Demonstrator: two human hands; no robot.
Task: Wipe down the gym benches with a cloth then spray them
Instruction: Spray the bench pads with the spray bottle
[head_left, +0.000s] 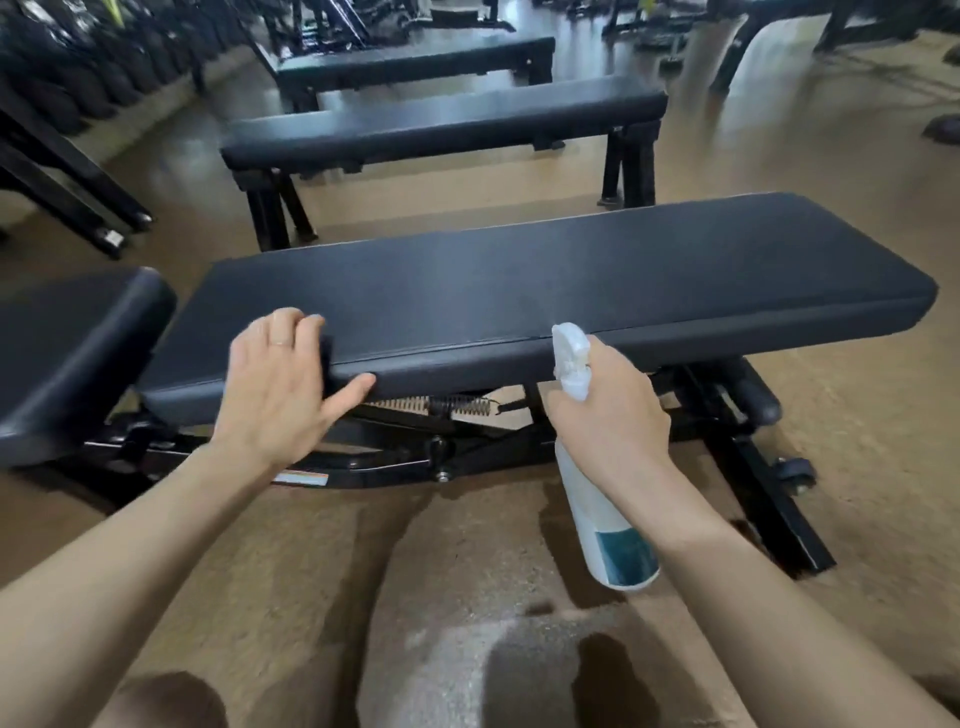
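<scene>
Both hands are on the job as I watch from my end. Left hand (283, 374) lies spread over the near left edge of the bench pad (545, 291), fingers draped on top, thumb hooked along the front face; something dark sits under the fingers, perhaps the cloth, but I cannot tell for sure. Moving right, the pad's long black top runs bare toward its far end. Right hand (613, 421) is wrapped around the neck of the white spray bottle (597, 499), nozzle raised just over the pad's front edge and aimed across it. I judge spraying is the step in hand. To do it well, I would keep the nozzle pointed at the pad, mist evenly along its length, and hold the left hand out of the mist.
</scene>
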